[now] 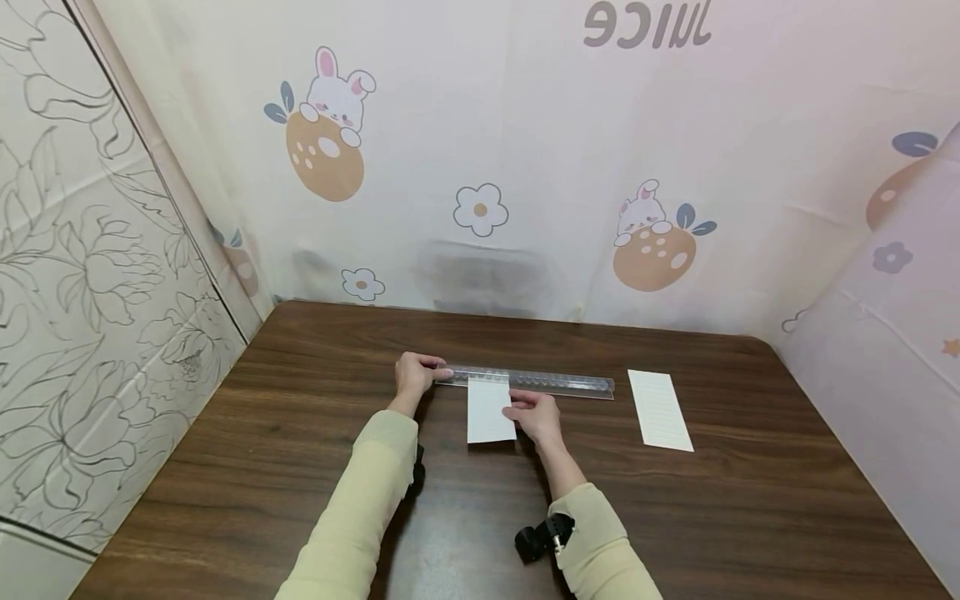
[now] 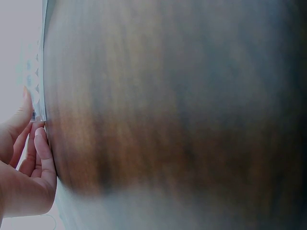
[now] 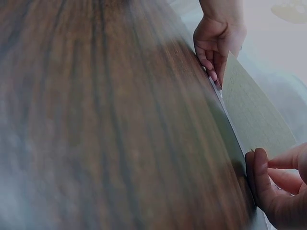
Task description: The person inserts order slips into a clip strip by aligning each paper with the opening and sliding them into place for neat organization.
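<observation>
Head view: step in hand looks like lining a paper slip [image 1: 490, 409] up under a clear ruler [image 1: 534, 382] on the dark wood table [image 1: 300, 433]. Left hand [image 1: 415, 374] pinches the ruler's left end, thumb + fingers curled round it. Right hand [image 1: 536, 415] rests on the slip's right edge, fingers fairly straight, tips touching the paper just below the ruler. Slip's top edge is tucked at/under the ruler, between the two hands. A second, lined slip [image 1: 660, 409] lies apart to the right, near the ruler's far end. Next move, prob.: keep the ruler pressed flat w/ the left while the right works the slip against the edge, so steady pressure needed and no ruler drift.

Left wrist view: blurry. Left hand [image 2: 24, 163] w/ fingers curled, thumb [image 2: 19, 115] on the ruler end [image 2: 37, 96]; table fills the rest.

Right wrist view: right hand [image 3: 278, 187] at lower right, fingers bent at the slip's [image 3: 252, 112] near corner; can't tell if pinching or just pressing. Slip runs away toward the left hand [image 3: 218, 40], which grips at the ruler's end, fingertips down on the table edge of it.
</observation>
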### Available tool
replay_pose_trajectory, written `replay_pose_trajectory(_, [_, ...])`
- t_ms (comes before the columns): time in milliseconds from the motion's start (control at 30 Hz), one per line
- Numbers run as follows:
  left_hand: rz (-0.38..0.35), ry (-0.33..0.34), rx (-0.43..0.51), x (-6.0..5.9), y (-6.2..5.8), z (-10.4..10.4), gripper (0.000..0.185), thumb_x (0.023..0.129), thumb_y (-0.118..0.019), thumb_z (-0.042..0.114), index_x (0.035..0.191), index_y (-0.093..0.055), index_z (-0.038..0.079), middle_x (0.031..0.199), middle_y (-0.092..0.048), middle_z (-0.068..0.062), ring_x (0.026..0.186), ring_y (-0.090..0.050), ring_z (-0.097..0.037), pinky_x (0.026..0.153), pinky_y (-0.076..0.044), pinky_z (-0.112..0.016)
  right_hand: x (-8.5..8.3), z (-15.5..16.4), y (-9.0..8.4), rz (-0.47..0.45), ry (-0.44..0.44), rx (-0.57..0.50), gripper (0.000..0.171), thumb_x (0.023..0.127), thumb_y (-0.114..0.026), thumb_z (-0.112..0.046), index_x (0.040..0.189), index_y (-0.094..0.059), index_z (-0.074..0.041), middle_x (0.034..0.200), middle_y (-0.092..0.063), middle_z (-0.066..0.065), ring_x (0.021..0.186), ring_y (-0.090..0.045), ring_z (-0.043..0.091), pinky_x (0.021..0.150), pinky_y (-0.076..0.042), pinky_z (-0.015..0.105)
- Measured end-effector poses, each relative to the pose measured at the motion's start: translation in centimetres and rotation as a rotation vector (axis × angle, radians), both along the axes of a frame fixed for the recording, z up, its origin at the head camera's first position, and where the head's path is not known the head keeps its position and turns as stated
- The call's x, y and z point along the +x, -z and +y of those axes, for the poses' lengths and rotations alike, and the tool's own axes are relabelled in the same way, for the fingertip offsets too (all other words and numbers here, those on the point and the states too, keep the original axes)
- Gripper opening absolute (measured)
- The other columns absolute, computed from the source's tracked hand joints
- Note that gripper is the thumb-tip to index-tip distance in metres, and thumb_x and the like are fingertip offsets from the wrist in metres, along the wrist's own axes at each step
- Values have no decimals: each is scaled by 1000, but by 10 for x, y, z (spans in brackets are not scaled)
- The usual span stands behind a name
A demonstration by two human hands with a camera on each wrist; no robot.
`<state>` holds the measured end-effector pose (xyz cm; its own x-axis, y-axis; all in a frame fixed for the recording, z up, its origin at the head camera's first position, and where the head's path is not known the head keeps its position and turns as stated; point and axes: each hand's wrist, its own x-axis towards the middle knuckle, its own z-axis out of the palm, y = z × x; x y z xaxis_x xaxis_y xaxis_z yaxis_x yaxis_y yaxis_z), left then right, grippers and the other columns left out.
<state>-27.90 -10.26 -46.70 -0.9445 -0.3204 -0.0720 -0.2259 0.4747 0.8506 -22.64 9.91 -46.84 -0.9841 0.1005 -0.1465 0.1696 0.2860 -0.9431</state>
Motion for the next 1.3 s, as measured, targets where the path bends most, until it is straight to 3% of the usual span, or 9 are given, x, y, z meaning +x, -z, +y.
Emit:
replay_pose_trajectory(467, [-6,7,5,0,2,0,21,62,-81,23,79,-74,13,87,-66,-4,86,-57,-21,70,-46,-33,1,-6,2,15,-10,0,32,71,-69,4,102,-64,6,74,-63,10,60,-56,9,55,-49,25])
replay_pose_trajectory(1300, [-3,6,4,0,-1,1,20,61,-81,22,78,-74,11,85,-66,-4,85,-57,-22,69,-47,-34,1,-21,0,4,-25,-5,33,72,-68,3,104,-64,4,79,-64,12,62,-59,13,58,-50,28])
